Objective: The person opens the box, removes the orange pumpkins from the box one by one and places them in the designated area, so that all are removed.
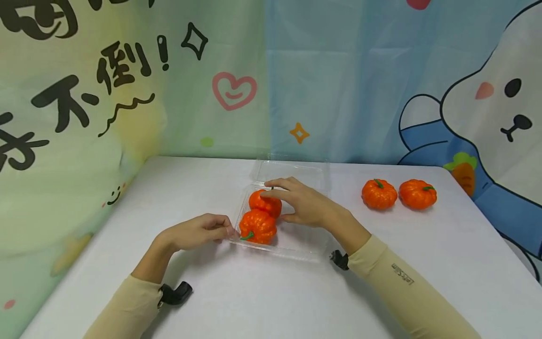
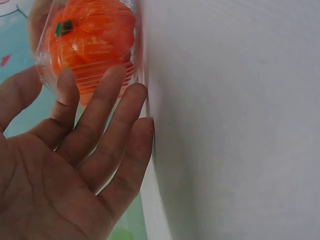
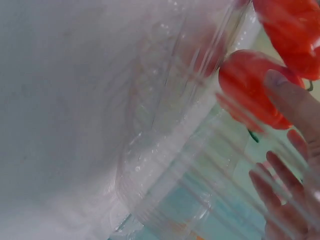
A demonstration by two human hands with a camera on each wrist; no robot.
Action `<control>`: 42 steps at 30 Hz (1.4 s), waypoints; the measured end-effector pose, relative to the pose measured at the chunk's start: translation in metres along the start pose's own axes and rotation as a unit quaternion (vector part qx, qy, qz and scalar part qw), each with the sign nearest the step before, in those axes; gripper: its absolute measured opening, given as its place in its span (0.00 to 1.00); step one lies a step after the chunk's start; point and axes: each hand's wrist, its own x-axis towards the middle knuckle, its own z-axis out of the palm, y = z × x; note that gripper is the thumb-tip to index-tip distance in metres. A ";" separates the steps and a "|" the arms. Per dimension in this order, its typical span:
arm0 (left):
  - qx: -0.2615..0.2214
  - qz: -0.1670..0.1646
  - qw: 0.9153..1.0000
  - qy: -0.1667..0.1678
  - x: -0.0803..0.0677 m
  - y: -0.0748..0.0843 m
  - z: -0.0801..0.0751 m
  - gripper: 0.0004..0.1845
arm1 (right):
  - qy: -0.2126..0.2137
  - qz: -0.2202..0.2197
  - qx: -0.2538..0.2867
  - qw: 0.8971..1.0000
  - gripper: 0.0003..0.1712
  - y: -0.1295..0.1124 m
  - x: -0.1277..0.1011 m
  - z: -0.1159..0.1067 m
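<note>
Right hand (image 1: 302, 203) grip: fingers curled over the far small orange plastic pumpkin (image 1: 266, 203), fingertips on its top by the stem, holding it inside the clear thin-plastic clamshell tray (image 1: 296, 247). Left hand (image 1: 199, 231) grip: fingers fairly straight, tips pressing the tray's left wall; in the left wrist view they lie flat on the clear wall with a pumpkin showing through, nothing pinched.

Places, all relative to the tray: it lies mid-bench on the white bench (image 1: 444, 263), its hinged lid open and lying flat on the far side. Two pumpkins sit in its left half, the near ribbed orange pumpkin (image 1: 257, 226) touching the far one. Two more loose orange pumpkins (image 1: 398, 194) sit well to the right of the tray, side by side, touching or nearly so.

Handling, judged: pumpkins look hollow plastic or foam, light, stiff, ribbed skin giving fair grip, not fragile. Best taken from above, across the widest ribs; the stem is too small to hold. Tray is flimsy, slick, flexes easily, slides on the bench unless braced at a wall.

Orientation: pumpkins are squat and round, no real long axis. Far one has its stem upward; near one is tipped, green stem pointing toward the tray's near-left corner. Tray's long axis runs left-right across the bench.
</note>
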 end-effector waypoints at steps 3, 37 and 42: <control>0.005 0.006 1.000 0.004 0.002 -0.001 0.000 0.13 | -0.003 -0.003 -0.004 1.000 0.40 -0.001 0.001 0.002; 0.053 -0.004 0.997 0.057 0.013 -0.002 -0.003 0.14 | 0.011 0.025 0.061 0.998 0.37 0.000 -0.004 -0.001; 0.054 -0.002 0.997 0.061 0.010 -0.005 -0.004 0.14 | 0.063 -0.030 0.034 0.997 0.31 0.002 -0.006 -0.009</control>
